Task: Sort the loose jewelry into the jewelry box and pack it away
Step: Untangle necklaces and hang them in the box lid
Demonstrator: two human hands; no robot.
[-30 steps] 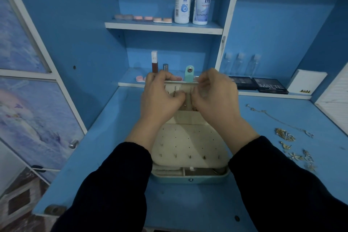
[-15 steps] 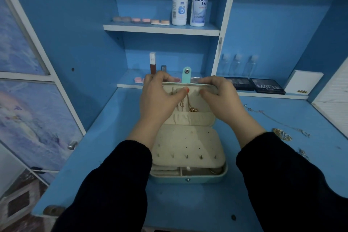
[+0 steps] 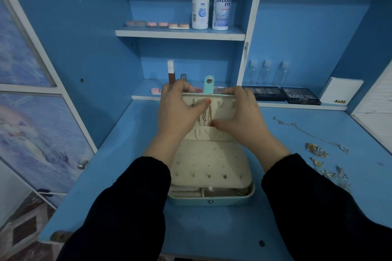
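Curling fingers, left hand (image 3: 176,112) and right hand (image 3: 244,116) grip the lid (image 3: 224,106)

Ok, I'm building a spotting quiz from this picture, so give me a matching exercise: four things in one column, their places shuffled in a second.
Things
1. DREAM EYE bottle
2. gold chains
3. loose jewelry
4. MATTE palette

Places
A. on the desktop, right of the box
B. hanging inside the lid of the jewelry box
C. on the upper shelf
D. beside the white NUDE box

Pairs: 1-C, 2-B, 3-A, 4-D
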